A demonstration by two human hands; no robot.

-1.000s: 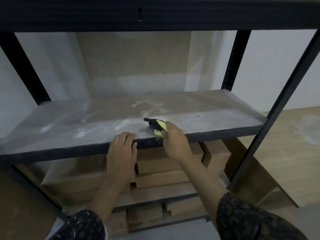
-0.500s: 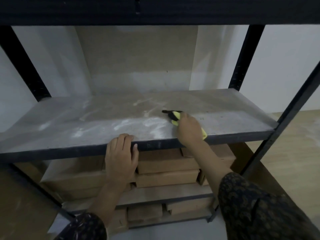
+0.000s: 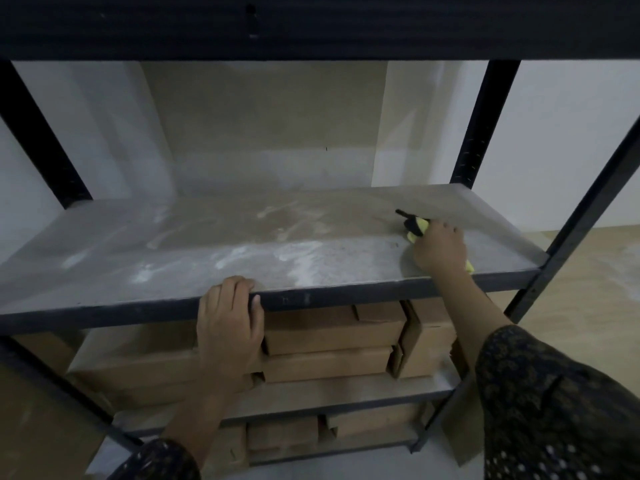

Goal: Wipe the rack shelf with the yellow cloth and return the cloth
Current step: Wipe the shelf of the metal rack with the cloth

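The grey rack shelf (image 3: 242, 244) is dusty, with white smears across its middle and front. My right hand (image 3: 438, 247) grips the yellow cloth (image 3: 419, 228), which has a black edge, and presses it onto the shelf's right part. A yellow corner of the cloth shows behind my wrist near the front edge. My left hand (image 3: 230, 317) holds the shelf's black front rail, fingers curled over its top.
Black uprights (image 3: 485, 123) stand at the shelf's corners and a black beam (image 3: 311, 26) runs overhead. Cardboard boxes (image 3: 332, 341) fill the lower shelves. A wooden floor (image 3: 588, 289) lies to the right, a pale wall behind.
My right hand has slid the cloth rightward and farther back along the shelf, from the front middle to the right part. My left hand stays on the front rail.
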